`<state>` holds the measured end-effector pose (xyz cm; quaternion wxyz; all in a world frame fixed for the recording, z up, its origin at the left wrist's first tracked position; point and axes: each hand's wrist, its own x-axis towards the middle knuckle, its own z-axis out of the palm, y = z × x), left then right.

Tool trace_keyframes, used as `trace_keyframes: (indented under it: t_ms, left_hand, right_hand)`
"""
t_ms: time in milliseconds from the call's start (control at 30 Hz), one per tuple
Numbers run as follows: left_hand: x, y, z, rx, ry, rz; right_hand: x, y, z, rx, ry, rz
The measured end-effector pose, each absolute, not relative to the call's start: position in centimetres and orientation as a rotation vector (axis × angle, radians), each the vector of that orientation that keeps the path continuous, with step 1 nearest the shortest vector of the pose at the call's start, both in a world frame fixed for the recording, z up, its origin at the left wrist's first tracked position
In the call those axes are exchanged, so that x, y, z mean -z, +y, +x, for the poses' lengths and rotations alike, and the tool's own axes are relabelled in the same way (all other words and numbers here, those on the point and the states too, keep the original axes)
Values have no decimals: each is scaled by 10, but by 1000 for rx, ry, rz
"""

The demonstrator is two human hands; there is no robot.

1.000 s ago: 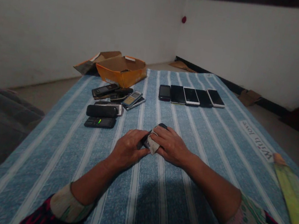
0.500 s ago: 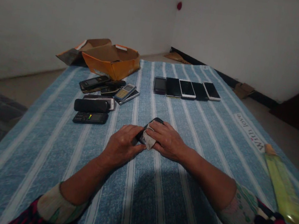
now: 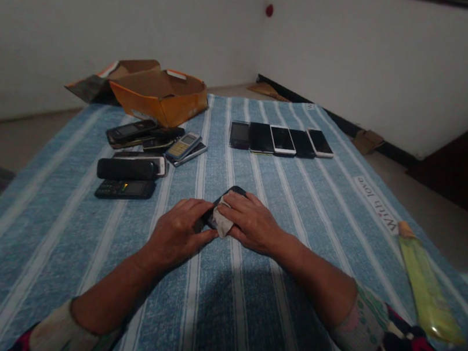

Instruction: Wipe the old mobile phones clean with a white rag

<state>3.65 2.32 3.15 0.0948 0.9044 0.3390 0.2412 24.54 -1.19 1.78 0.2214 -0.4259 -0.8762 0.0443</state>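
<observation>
Between my hands a dark mobile phone (image 3: 237, 189) lies tilted on the striped cloth, partly covered by my fingers. My left hand (image 3: 179, 229) grips its near left end between thumb and fingers. A crumpled pale cloth (image 3: 222, 225) is under the fingers of my right hand (image 3: 251, 219), pressed against the phone's face. Left of my hands is a loose group of phones, among them a black keypad phone (image 3: 125, 188) with a lit spot on its screen and a grey-blue keypad phone (image 3: 183, 147).
A blue-and-white striped cloth (image 3: 156, 310) covers the surface. Several phones lie in a row at the back, one a white-framed phone (image 3: 282, 140). An open orange cardboard box (image 3: 170, 101) stands back left. A yellow-green tube (image 3: 426, 286) lies at the right edge.
The whole view has shifted slightly, so things appear further left. My hands keep the same hold on the phone and the pale cloth.
</observation>
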Motion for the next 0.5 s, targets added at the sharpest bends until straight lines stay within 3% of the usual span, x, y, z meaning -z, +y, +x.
trace_keyframes:
  t_ms: [500]
  left_hand:
    - [-29, 24, 33, -756, 969, 2721]
  right_hand:
    - [-18, -15, 242, -94, -2421, -1211]
